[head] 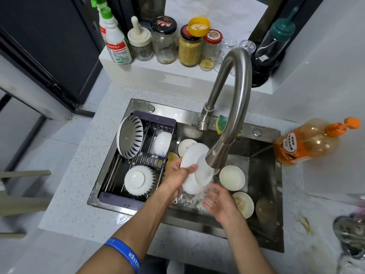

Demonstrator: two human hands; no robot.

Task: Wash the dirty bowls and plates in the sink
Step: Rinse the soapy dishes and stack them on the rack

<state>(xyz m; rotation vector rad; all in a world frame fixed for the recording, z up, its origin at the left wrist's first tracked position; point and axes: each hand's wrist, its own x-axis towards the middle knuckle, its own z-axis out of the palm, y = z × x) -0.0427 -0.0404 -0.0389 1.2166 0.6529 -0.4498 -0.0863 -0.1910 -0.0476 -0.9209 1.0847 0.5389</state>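
My left hand [178, 173] grips a white plate [192, 159] by its left edge, tilted under the running faucet [231, 123]. Water splashes off the plate's lower edge. Just below and to the right, my right hand [219, 202] is held with fingers spread in the splashing water, apart from the plate. Several dirty white bowls lie in the steel sink [262, 175]: one [232, 177] right of the plate, one [244, 204] by my right wrist, one [185, 146] behind the plate.
A purple drying rack [156, 120] over the sink's left half holds a striped bowl [130, 138] on edge, an upturned bowl [138, 179] and a small white bowl [163, 142]. An orange soap bottle [308, 143] lies at right; jars line the back ledge [150, 70].
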